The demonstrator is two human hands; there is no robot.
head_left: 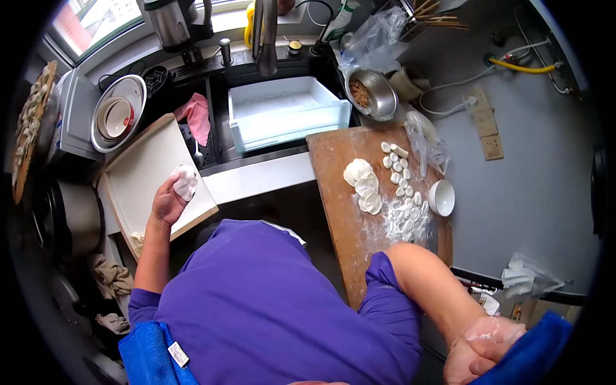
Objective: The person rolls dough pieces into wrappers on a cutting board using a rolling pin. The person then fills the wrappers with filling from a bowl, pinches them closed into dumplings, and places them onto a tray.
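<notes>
My left hand [168, 200] is closed on a crumpled white cloth [186, 182], held over the right part of a shallow wood-framed tray [138, 173] with a white base. My right hand [481, 346], dusted with flour, is out at the lower right with its fingers curled on a blue towel [536, 350]. The towel partly covers that hand. On the wooden board [343, 224] lie several flat round dough wrappers [366, 185], small dough pieces [396, 168] and loose flour [407, 221].
A white bowl [441, 197] stands at the board's right edge. Behind it is a metal bowl of filling [378, 96]. A pale plastic bin [289, 122] sits in the sink under the faucet [266, 54]. Stacked bowls [117, 119] and a pink cloth [196, 119] are at the left.
</notes>
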